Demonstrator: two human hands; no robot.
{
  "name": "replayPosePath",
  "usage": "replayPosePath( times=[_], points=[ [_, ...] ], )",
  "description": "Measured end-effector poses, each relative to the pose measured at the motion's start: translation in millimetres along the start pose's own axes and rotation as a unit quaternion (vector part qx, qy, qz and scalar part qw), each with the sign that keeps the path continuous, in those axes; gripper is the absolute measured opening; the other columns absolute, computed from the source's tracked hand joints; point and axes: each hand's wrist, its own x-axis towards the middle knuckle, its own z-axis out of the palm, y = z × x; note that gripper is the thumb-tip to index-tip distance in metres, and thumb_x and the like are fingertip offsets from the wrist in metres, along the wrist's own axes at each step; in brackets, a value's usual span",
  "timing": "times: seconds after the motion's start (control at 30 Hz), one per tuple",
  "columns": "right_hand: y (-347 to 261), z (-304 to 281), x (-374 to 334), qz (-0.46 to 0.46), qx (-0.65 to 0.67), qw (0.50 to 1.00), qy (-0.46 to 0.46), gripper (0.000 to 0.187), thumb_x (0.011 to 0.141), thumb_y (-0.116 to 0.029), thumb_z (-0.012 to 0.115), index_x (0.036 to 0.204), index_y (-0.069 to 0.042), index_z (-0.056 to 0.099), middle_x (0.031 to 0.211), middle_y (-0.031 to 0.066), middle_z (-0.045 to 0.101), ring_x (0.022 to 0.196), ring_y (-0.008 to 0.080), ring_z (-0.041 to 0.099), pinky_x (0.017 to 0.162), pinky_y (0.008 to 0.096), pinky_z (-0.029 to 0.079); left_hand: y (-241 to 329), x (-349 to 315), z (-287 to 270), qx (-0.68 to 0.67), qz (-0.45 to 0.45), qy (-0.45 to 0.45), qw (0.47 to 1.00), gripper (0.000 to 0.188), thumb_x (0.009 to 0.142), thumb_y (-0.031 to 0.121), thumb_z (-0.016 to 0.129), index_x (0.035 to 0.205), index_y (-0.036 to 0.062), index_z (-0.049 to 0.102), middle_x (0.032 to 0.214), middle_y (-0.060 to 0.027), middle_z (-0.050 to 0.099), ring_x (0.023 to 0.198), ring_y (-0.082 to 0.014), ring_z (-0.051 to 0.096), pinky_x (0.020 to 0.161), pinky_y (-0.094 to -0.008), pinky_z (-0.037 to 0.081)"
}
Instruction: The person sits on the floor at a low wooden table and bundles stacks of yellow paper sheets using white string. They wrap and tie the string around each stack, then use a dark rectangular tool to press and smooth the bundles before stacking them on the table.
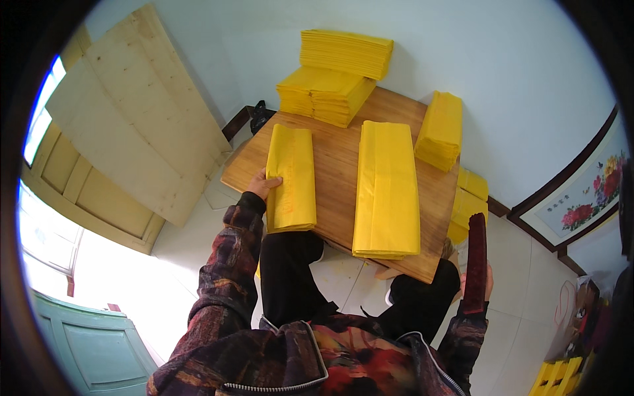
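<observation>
Left hand (263, 185) grips a creased, oblong yellow bundle (294, 185).

We see bright yellow on the folded bundle (291, 198) at the left, with faint orange marks on it, and the same yellow on the wide bundle (387, 191). The table (333, 165) is brown with thin wood lines. The long bar (475, 264) is dark red. Our coat (228, 280) has red, orange and dark patches (it is the busiest pattern we see), and our trousers (286, 264) are plain black. The board (139, 119) is pale tan with little dark spots.
</observation>
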Motion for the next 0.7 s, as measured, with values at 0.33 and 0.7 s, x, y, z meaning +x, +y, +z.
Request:
replayPosePath(
  times=[0.33,0.7],
  points=[
    [-6.5,-2.1,0.6,0.013,-0.076,0.996,-0.037,0.040,0.082,-0.003,0.058,0.120,-0.003,0.048,0.089,0.0033,0.053,0.071,0.0105,0.053,0.057,0.0228,0.047,-9.6,11.8,-13.2,0.021,-0.024,-0.006,0.999,0.026,0.081,-0.002,0.060,0.106,0.0011,0.058,0.095,-0.0098,0.066,0.078,-0.0194,0.064,0.072,-0.0319,0.053],
    [-9.9,-2.5,-1.2,-0.008,-0.092,0.995,-0.047,0.038,0.087,-0.009,0.054,0.123,-0.001,0.046,0.091,0.0032,0.053,0.073,0.0114,0.054,0.060,0.0228,0.049,-16.9,28.5,-27.4,0.314,0.020,0.039,0.948,0.044,0.077,0.015,0.071,0.114,-0.0034,0.054,0.093,-0.0103,0.064,0.075,-0.0189,0.063,0.067,-0.0321,0.052]
  ],
)
